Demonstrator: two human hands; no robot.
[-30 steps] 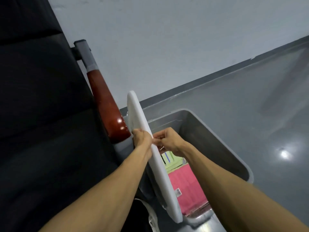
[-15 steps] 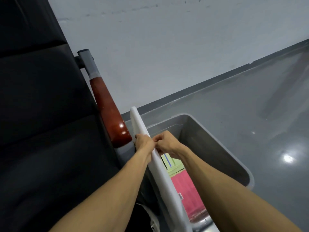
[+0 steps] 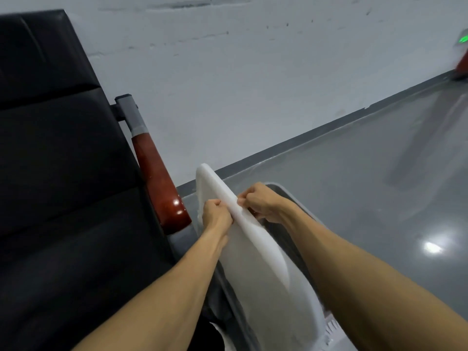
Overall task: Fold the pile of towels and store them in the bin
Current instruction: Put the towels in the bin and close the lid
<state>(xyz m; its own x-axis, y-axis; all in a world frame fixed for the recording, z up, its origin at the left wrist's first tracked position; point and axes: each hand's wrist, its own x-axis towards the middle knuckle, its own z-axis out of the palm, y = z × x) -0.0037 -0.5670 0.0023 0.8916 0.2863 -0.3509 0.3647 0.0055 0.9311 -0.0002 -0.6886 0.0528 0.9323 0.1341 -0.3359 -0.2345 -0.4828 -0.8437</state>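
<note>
Bin (image 3: pixel 293 196) sits on the grey floor (image 3: pixel 367 198) right beside the black chair (image 3: pixel 63 186), mostly hidden behind a white lid (image 3: pixel 253 254) standing on edge over it. Left hand (image 3: pixel 215 214) and right hand (image 3: pixel 260 201) both pinch the lid's top edge, fingers curled tight. Can't see any towels from here.

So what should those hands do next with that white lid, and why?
Probably tip the lid down flat onto the bin. Both hands, left and right, pinch its upper edge while it stands on edge, tilted over the bin's opening, not yet seated on the rim.
</note>
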